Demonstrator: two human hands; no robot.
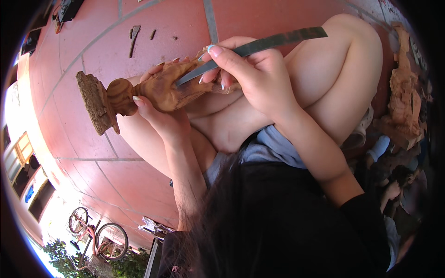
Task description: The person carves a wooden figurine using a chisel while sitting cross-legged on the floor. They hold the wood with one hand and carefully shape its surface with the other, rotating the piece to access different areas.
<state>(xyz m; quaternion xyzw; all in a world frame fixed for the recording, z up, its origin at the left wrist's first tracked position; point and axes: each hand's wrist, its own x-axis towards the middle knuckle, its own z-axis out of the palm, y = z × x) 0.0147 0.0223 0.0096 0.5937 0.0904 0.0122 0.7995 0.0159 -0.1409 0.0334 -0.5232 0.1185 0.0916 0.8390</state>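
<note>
In the head view, the person sits with bare legs (324,69) folded and grey shorts (278,144) and a black top (287,213) showing below, while long dark hair (218,231) hangs at the lower middle. A brown wood carving (160,94) lies slantwise across the lap, above the legs, its rough flat base (95,104) to the left and a smooth round ball (121,96) next to that base. The left hand (168,124) grasps the carving just right of the ball, with the thumb on the near side and the fingers bent over the far side. The right hand (262,76) grips a flat, dark metal strip (282,41) between thumb and fingers; its wide end sticks out to the upper right, and its narrow tip appears to rest on the wood. The right part of the carving is partly hidden behind the right hand. On the red tiled floor (157,14) beyond lie a few small dark bits (134,41). Near the right edge stands or lies another wood carving (404,92); which of the two, I cannot tell. At the lower left, well apart from the hands, are a bicycle (111,242) and green plants (130,265).
</note>
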